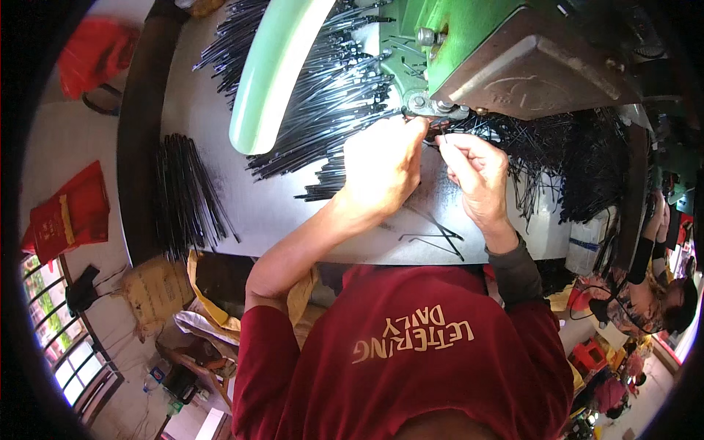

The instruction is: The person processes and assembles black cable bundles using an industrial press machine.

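Observation:
My left hand [383, 167] is closed at the front of a green press machine [469, 40], its fingertips beside the bolted metal plate [433, 108]. Strong light washes the hand out, and what it grips is hidden. My right hand [478, 176] pinches the end of a thin dark rod [443, 134] just under the same plate. Left of the hands, a big heap of thin black rods [315, 95] with jointed tips, like umbrella ribs, covers the table. A few loose black rods [440, 235] lie crossed below my hands.
A pale green lamp arm [275, 81] hangs over the heap. Another bundle of black rods [187, 194] lies at the left of the metal table [293, 238]. A dense tangle of black pieces [587, 161] fills the right. Another person [656, 301] is at the far right.

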A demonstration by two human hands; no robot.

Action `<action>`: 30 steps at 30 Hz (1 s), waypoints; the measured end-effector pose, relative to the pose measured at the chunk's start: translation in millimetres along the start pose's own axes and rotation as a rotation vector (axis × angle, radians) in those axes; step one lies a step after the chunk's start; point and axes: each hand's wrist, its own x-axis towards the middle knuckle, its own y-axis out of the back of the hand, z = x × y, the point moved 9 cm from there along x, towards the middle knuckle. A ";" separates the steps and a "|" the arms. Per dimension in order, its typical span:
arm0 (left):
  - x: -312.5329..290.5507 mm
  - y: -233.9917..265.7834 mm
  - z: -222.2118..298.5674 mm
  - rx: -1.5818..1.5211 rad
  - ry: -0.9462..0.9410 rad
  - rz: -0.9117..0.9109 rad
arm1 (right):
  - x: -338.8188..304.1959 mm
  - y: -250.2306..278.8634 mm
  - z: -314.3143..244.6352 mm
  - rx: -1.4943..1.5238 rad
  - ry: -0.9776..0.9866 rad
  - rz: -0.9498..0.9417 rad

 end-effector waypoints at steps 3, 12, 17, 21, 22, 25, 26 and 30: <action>11.6 1.0 4.6 -0.095 -0.212 0.207 | 12.1 7.8 -11.7 -0.011 0.021 0.039; 14.1 -6.4 5.1 -0.078 -0.180 0.226 | 15.9 15.3 -4.0 -0.014 0.053 0.080; 19.4 -8.8 -8.0 -0.063 -0.109 0.132 | 19.5 10.3 -0.9 -0.053 0.066 0.083; 23.2 -5.1 -12.7 -0.105 -0.114 0.134 | 25.6 2.1 -6.3 -0.035 0.119 0.069; 26.0 -6.6 -9.3 -0.112 -0.131 0.139 | 26.5 7.3 -10.4 -0.029 0.144 0.086; 40.6 -20.1 9.5 0.092 -0.105 -0.014 | 23.1 25.9 -14.8 -0.016 0.128 0.121; 38.5 -25.3 11.6 0.204 -0.061 -0.127 | 20.0 30.7 -14.8 -0.026 0.104 0.117; 36.9 -19.3 21.8 0.343 -0.207 -0.156 | 29.5 20.5 17.3 0.222 -0.001 -0.020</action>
